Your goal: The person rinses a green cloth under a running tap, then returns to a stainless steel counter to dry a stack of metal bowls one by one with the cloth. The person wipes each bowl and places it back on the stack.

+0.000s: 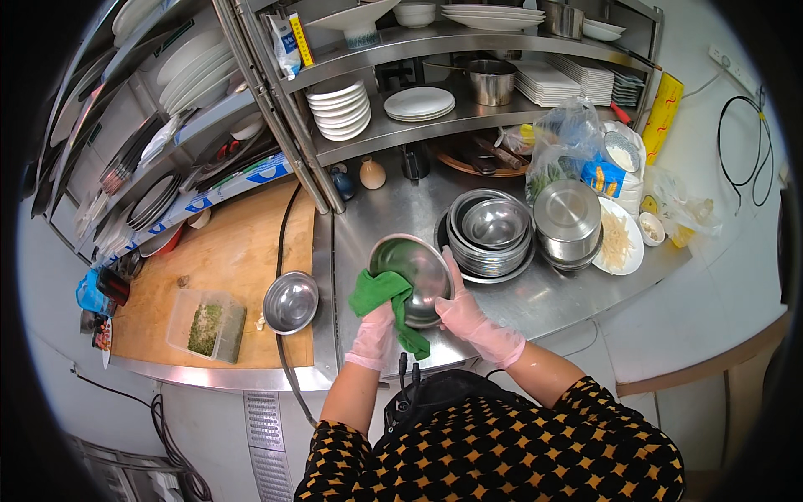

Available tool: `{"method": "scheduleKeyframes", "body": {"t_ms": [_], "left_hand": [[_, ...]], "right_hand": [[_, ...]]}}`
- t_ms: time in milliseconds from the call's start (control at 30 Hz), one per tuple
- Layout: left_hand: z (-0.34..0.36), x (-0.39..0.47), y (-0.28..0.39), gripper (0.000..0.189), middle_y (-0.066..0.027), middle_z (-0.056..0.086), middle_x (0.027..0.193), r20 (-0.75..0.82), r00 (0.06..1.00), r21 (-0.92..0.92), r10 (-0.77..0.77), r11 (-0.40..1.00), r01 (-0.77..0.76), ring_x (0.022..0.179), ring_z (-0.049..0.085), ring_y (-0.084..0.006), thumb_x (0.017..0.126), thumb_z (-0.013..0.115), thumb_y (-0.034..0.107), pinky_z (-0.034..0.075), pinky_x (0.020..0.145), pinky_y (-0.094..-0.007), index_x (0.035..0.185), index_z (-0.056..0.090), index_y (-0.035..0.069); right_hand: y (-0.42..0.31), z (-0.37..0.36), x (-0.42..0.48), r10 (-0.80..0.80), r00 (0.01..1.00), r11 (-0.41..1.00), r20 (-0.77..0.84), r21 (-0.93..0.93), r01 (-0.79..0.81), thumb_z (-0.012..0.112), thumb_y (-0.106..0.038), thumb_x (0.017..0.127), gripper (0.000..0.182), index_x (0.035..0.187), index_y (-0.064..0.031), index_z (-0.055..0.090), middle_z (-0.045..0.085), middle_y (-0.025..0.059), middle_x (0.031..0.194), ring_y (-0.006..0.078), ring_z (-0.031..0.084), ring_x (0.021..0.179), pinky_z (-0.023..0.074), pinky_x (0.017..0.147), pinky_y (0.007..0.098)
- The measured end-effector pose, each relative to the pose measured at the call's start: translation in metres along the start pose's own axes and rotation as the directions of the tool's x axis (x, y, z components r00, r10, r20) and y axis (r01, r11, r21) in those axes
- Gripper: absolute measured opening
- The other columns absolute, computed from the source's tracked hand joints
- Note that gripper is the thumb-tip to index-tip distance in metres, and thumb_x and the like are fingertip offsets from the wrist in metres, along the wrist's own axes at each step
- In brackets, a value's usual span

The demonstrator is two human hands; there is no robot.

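Note:
Both of my hands wear thin, see-through plastic gloves. My left hand (pixel 375 326) grips a green cloth (pixel 384 292), which lies over the left rim of a stainless steel bowl (pixel 423 270) and hangs down below it. On the bowl's right side, my right hand (pixel 463 307) holds the rim, thumb inside. The bowl is tilted, its inside facing me, above the steel counter (pixel 389 213). Just right of it stands a stack of nested steel bowls (pixel 492 248). A small steel bowl (pixel 291 302) sits to the left, by the edge of the wooden board (pixel 244 251).
A plastic container (pixel 207 326) with chopped green matter stands on the board. A black hose (pixel 280 245) runs along the board's right side. At right are a steel pot (pixel 568 216) and a plate of pale strips (pixel 618 238). Shelves (pixel 401 122) with stacked plates rise behind.

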State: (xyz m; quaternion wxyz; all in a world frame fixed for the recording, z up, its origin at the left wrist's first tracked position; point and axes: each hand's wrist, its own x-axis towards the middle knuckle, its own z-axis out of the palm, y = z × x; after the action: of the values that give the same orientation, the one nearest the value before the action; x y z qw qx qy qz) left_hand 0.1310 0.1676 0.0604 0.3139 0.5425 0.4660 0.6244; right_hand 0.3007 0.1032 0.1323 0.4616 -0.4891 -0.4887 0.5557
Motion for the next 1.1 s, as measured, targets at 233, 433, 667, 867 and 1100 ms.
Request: {"method": "scheduleKeyframes", "body": {"t_ms": [233, 433, 667, 867, 1100], "left_hand": [[-0.019, 0.032, 0.001, 0.016, -0.0041, 0.063, 0.072, 0.307, 0.927, -0.158, -0.215, 0.949, 0.272, 0.061, 0.061, -0.0137, 0.077, 0.070, 0.009, 0.051, 0.055, -0.0268, 0.088, 0.063, -0.002], [-0.022, 0.039, 0.016, 0.033, -0.0110, 0.065, 0.082, 0.418, 0.906, 0.338, -0.063, 0.937, -0.091, 0.074, 0.064, -0.0236, 0.074, 0.074, 0.027, 0.050, 0.067, -0.0333, 0.091, 0.064, 0.001], [-0.005, 0.035, 0.085, 0.026, -0.0098, 0.060, 0.071, 0.681, 0.714, 0.482, 0.161, 0.635, -0.604, 0.064, 0.059, -0.0300, 0.066, 0.073, 0.035, 0.046, 0.057, -0.0379, 0.073, 0.064, 0.012], [-0.011, 0.033, 0.068, 0.024, -0.0058, 0.059, 0.070, 0.598, 0.718, 0.261, 0.356, 0.760, -0.595, 0.061, 0.059, -0.0226, 0.062, 0.080, 0.025, 0.046, 0.054, -0.0329, 0.072, 0.065, 0.010], [-0.012, 0.015, 0.057, 0.019, -0.0047, 0.062, 0.070, 0.504, 0.730, 0.120, 0.462, 0.799, -0.589, 0.063, 0.060, -0.0207, 0.062, 0.081, 0.017, 0.046, 0.053, -0.0324, 0.074, 0.068, 0.009]], "right_hand": [[-0.016, -0.013, 0.003, 0.297, 0.945, 0.952, 0.136, -0.120, -0.282, 0.050, 0.000, 0.077, 0.085, 0.149, -0.0244, 0.013, 0.059, 0.0127, 0.082, 0.0132, 0.048, 0.044, 0.0412, 0.037, 0.0259], [-0.022, -0.027, 0.013, 0.389, 0.884, 0.912, 0.259, -0.244, -0.330, 0.050, -0.001, 0.076, 0.081, 0.147, -0.0178, 0.016, 0.058, 0.0087, 0.072, 0.0127, 0.048, 0.039, 0.0396, 0.031, 0.0243], [-0.027, -0.026, 0.014, 0.432, 0.842, 0.861, 0.323, -0.425, -0.279, 0.044, -0.003, 0.078, 0.074, 0.146, -0.0195, 0.022, 0.055, 0.0091, 0.067, 0.0156, 0.049, 0.038, 0.0414, 0.032, 0.0274], [-0.033, -0.018, 0.006, 0.389, 0.907, 0.798, 0.161, -0.551, -0.245, 0.048, -0.003, 0.078, 0.080, 0.149, -0.0260, 0.019, 0.054, 0.0084, 0.066, 0.0162, 0.051, 0.047, 0.0412, 0.043, 0.0316], [-0.029, -0.015, -0.013, 0.247, 0.966, 0.767, 0.080, -0.625, -0.145, 0.048, -0.006, 0.081, 0.076, 0.149, -0.0223, 0.018, 0.063, 0.0253, 0.094, 0.0343, 0.062, 0.085, 0.0466, 0.078, 0.0395]]}}
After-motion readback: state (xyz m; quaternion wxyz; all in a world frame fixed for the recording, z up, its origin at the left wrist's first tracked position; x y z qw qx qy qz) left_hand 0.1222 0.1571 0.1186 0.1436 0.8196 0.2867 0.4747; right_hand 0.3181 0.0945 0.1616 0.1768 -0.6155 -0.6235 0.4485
